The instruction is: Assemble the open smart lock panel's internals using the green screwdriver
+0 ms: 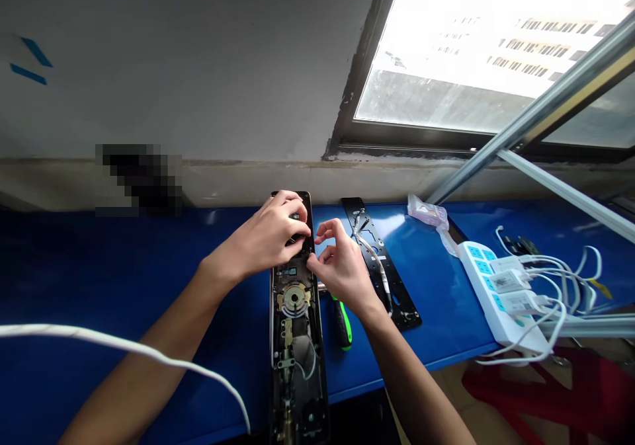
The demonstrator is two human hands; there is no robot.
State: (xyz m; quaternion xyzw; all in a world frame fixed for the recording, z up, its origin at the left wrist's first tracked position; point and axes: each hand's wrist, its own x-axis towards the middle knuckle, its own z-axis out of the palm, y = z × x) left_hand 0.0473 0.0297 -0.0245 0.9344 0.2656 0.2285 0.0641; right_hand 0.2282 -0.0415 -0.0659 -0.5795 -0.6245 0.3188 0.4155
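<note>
A long black smart lock housing [316, 339] lies lengthwise in front of me, its inner side up, showing a round metal part, a small green piece and thin wires. My left hand [280, 230] is over its far end, fingers curled down around dark parts that I cannot make out. Just right of the housing is my right hand [340, 260], fingers bent and apart from the thumb. Its thumb tip is at the housing's right edge, and nothing shows between the fingers. A green-and-black screwdriver [343, 326] lies below that hand, its front end partly hidden.
To the right lie a black mounting plate [401, 299] with a white-wrapped cable [380, 263] and a clear plastic bag [426, 213]. Farther right is a white power strip [489, 299] with plugged-in chargers. A white cable [149, 352] crosses the left foreground. Metal bars [536, 94] slant before the window.
</note>
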